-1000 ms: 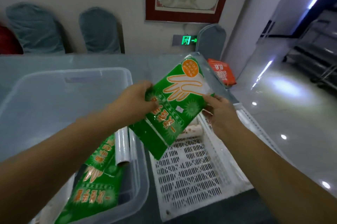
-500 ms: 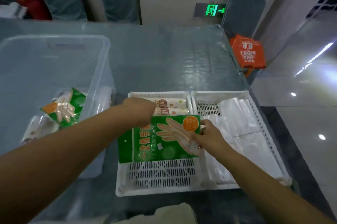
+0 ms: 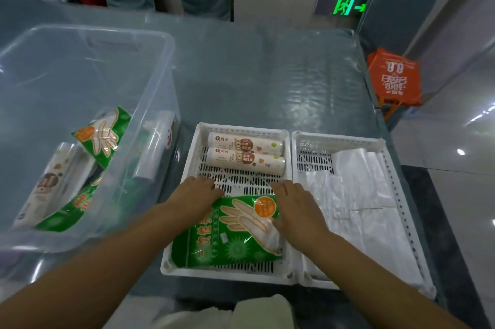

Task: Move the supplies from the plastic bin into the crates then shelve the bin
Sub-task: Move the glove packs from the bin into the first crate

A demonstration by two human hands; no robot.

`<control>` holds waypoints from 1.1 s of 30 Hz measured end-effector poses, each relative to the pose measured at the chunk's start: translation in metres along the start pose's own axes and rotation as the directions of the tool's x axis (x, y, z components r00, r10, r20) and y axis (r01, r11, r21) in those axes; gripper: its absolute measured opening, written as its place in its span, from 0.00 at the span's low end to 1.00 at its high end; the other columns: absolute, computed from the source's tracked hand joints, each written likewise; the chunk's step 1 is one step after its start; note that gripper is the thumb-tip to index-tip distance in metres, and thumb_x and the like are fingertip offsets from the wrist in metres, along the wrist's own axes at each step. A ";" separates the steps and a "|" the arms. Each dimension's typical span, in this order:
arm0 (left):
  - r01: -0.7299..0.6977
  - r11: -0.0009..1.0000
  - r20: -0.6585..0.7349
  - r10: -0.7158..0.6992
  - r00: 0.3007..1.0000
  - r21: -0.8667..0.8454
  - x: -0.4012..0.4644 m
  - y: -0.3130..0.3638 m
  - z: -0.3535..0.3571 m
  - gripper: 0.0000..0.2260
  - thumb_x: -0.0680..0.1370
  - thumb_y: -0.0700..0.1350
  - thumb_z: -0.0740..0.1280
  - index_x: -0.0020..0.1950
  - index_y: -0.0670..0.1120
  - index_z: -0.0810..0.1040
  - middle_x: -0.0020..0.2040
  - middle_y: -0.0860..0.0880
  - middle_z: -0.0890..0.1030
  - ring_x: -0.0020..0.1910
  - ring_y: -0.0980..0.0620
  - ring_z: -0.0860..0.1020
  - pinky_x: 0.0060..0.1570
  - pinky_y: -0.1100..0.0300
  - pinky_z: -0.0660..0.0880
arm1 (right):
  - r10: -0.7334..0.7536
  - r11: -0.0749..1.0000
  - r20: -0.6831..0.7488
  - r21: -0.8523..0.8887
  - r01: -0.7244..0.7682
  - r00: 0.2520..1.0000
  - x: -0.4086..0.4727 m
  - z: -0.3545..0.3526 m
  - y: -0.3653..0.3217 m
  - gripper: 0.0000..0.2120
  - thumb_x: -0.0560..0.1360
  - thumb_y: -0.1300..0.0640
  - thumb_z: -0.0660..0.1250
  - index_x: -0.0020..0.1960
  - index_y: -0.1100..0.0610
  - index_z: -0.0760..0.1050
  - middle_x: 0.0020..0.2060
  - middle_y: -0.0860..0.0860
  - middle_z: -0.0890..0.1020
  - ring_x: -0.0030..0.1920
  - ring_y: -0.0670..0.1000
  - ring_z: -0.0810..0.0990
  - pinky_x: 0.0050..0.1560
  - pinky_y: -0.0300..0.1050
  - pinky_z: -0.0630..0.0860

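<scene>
- Resting flat, fingers loosely spread rather than pinching: left hand [image 3: 197,196] on the upper left corner of a flat green plastic packet of disposable gloves [image 3: 231,232], printed with an orange hand outline.
- Lying likewise open-palmed: right hand [image 3: 296,208] on the packet's upper right edge, pressing down rather than gripping, as far as can be judged.
- Sitting in the near half of a white slotted plastic crate [image 3: 187,168]: the green packet, nearly flat, its left edge riding slightly up the crate wall.
- Lying side by side at the crate's far end: two cream paper-wrapped rolls [image 3: 245,153], apart from the packet.
- Touching the first crate on its right: a second white slotted crate [image 3: 391,168], holding folded clear plastic bags [image 3: 359,194].
- Standing to the left on the grey-blue table [image 3: 267,74]: a large clear plastic bin [image 3: 166,66], still holding another green glove packet [image 3: 104,135], more rolls and wrapped supplies.
- Judging the step in hand: settling one packet into the crate, with the task well short of done.
- Calling next for: lifting both hands clear and reaching left into the bin for another item; shelving only once the bin is emptied.
</scene>
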State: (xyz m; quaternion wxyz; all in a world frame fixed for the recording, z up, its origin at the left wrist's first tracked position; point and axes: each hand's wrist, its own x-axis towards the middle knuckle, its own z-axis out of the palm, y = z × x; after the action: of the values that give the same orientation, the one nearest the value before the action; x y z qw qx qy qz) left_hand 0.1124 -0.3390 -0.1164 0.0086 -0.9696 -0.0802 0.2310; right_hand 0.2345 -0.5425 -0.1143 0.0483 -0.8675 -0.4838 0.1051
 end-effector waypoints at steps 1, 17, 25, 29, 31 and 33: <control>-0.001 1.000 -0.038 0.000 0.999 -0.032 -0.001 0.002 0.005 0.25 0.75 0.49 0.64 0.71 0.52 0.63 0.66 0.47 0.71 0.65 0.47 0.68 0.64 0.51 0.64 | -0.095 0.994 0.051 -0.040 0.097 0.994 0.002 0.002 -0.001 0.32 0.70 0.52 0.70 0.69 0.53 0.61 0.66 0.53 0.68 0.64 0.54 0.68 0.63 0.49 0.65; -0.096 0.995 0.054 0.094 0.994 0.040 -0.018 0.012 0.037 0.48 0.69 0.61 0.69 0.75 0.52 0.39 0.78 0.44 0.42 0.76 0.44 0.42 0.70 0.41 0.35 | -0.191 0.914 0.362 -0.274 0.300 0.912 0.026 0.020 -0.010 0.43 0.65 0.41 0.71 0.72 0.56 0.57 0.65 0.58 0.69 0.64 0.59 0.68 0.71 0.56 0.51; -0.016 0.999 -0.116 0.012 0.993 -0.037 -0.046 0.020 -0.015 0.31 0.73 0.48 0.67 0.73 0.48 0.59 0.72 0.44 0.66 0.71 0.45 0.63 0.72 0.47 0.54 | -0.171 0.948 0.277 -0.216 0.235 0.945 0.045 -0.010 -0.029 0.32 0.70 0.40 0.66 0.69 0.53 0.63 0.63 0.53 0.74 0.61 0.56 0.73 0.65 0.53 0.64; -0.078 0.996 -0.391 0.051 0.919 -0.052 -0.079 0.007 -0.067 0.23 0.73 0.49 0.66 0.67 0.49 0.67 0.62 0.48 0.77 0.60 0.46 0.75 0.63 0.49 0.66 | -0.178 0.978 0.041 -0.098 0.181 0.983 0.063 -0.055 -0.056 0.23 0.73 0.43 0.64 0.66 0.49 0.69 0.58 0.50 0.79 0.55 0.53 0.77 0.55 0.49 0.73; -0.097 0.995 -0.529 0.063 0.847 -0.036 -0.099 -0.012 -0.091 0.22 0.71 0.52 0.68 0.64 0.49 0.71 0.58 0.49 0.80 0.57 0.47 0.77 0.60 0.49 0.70 | -0.140 0.990 -0.067 -0.019 0.139 0.988 0.072 -0.080 -0.073 0.21 0.75 0.45 0.64 0.67 0.48 0.69 0.60 0.49 0.79 0.57 0.52 0.77 0.54 0.47 0.72; -0.055 0.998 -0.628 0.041 0.777 -0.003 -0.118 -0.042 -0.107 0.21 0.69 0.53 0.70 0.61 0.50 0.75 0.54 0.50 0.82 0.52 0.48 0.79 0.56 0.51 0.73 | -0.114 0.991 -0.166 0.052 0.125 0.979 0.082 -0.103 -0.094 0.19 0.75 0.47 0.64 0.65 0.49 0.72 0.59 0.48 0.80 0.57 0.52 0.77 0.54 0.46 0.71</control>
State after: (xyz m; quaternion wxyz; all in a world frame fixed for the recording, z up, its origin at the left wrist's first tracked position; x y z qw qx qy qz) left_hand 0.0502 -0.3147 0.0343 0.0187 -0.9930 -0.0504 -0.1054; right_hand 0.2218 -0.4214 -0.0079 0.1209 -0.8406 -0.5260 0.0458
